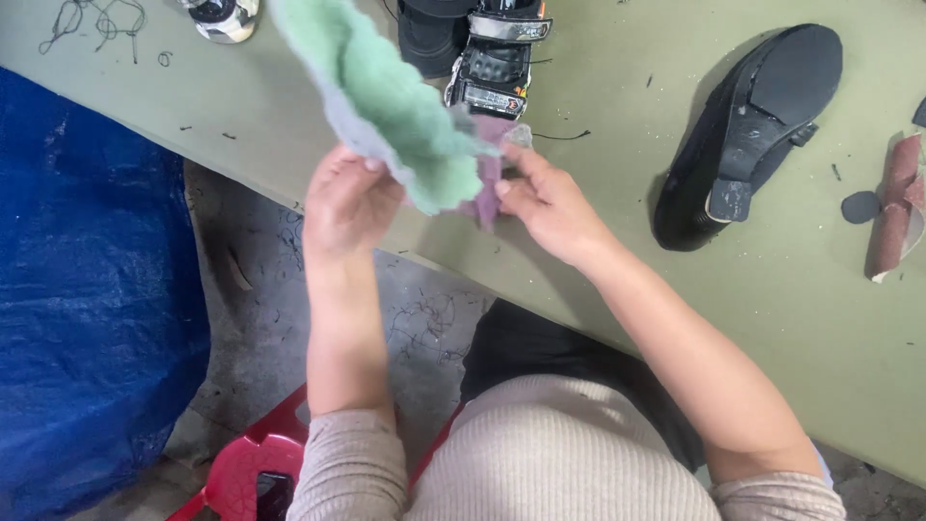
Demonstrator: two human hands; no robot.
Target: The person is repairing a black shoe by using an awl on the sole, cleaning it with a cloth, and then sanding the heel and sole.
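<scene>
My left hand (349, 198) and right hand (545, 198) pinch green fleece (386, 92); a loose pinch could drop it toward the shoe (748, 135) at three o'clock.

black shoe: sole-up black heeled leather shoe (748, 135), at 2 o'clock on the olive bench (810, 289)
tarp: blue plastic tarp (87, 309), 9 o'clock
stool: red plastic stool (253, 468), 7 o'clock

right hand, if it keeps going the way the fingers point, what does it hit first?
The right hand points up-left into the green fleecy cloth it already pinches. Past that, probably the left hand's fingers on the same cloth, though depth is unclear.
</scene>
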